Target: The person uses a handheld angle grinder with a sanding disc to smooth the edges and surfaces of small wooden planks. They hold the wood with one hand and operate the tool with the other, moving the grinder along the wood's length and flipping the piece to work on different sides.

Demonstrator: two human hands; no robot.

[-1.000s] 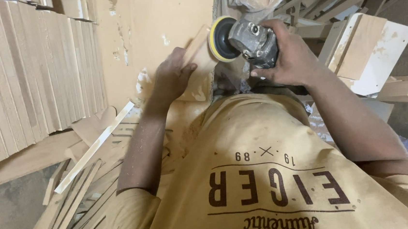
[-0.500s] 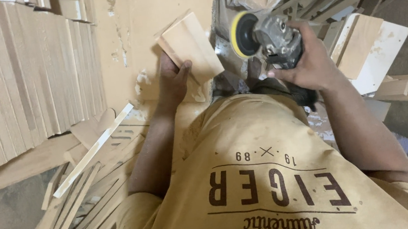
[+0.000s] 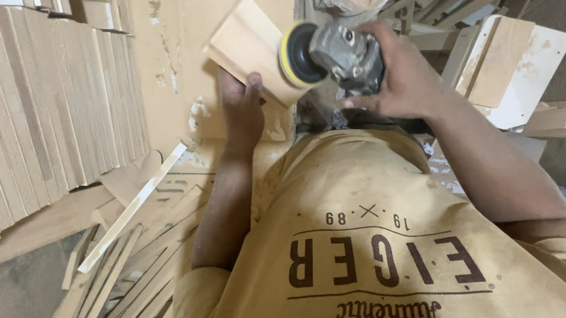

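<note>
Left hand [image 3: 242, 112] grips smooth wood block [image 3: 250, 47]; right hand [image 3: 401, 76] clasps disc sander [image 3: 332, 54].

Boards [image 3: 37, 111] stacked on edge fill the left. Loose wood strips [image 3: 124, 272] litter the near-left floor [image 3: 6, 315], grey and dusty. Far middle, tan panel [image 3: 175, 66] with chipped patches. Right: white-faced board [image 3: 525, 72] among piled offcuts. Dim warm light.

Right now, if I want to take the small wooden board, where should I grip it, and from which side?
Probably the board at its upper-left edge, coming from the left. The left hand already pinches its lower edge, and the sander's yellow-rimmed disc, held by the right hand, is at its right end.
</note>
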